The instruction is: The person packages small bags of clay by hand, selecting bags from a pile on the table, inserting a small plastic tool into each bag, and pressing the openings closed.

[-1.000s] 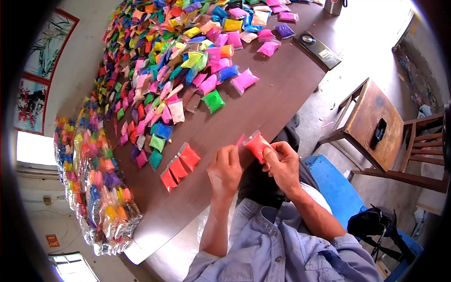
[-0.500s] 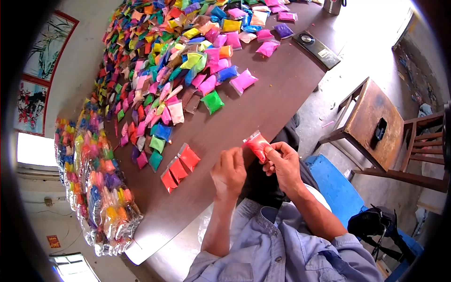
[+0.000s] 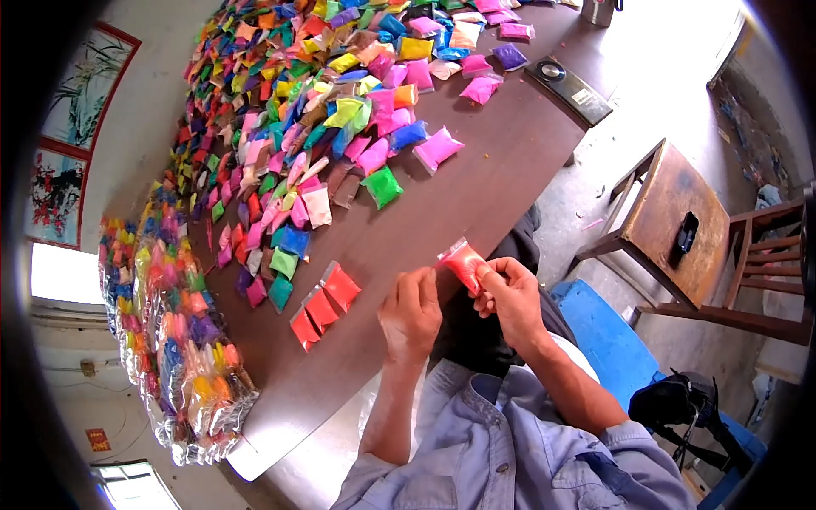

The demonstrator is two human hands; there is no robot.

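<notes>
Between the thumb and fingers of my right hand (image 3: 515, 299) is a small clear packet filled with red material (image 3: 463, 265), tilted above my lap by the table's edge. My left hand (image 3: 410, 311) is raised just left of it, fingers curled together, apart from the packet. Whatever those fingers may hold is hidden. On the brown table (image 3: 357, 246), three similar red packets (image 3: 318, 308) lie in a slightly overlapping row, left of my left hand.
A large heap of colourful packets (image 3: 280, 110) covers the far side of the table. Bundled packets in clear plastic (image 3: 200, 365) stand at the left. A flat dark device with a round dial (image 3: 568, 89) and a metal cup (image 3: 600, 10) sit far right. A wooden stool (image 3: 671, 212) stands beyond.
My left hand has shifted very slightly left and its fingers look more settled. The right hand keeps hold of the red packet in nearly the same spot.
</notes>
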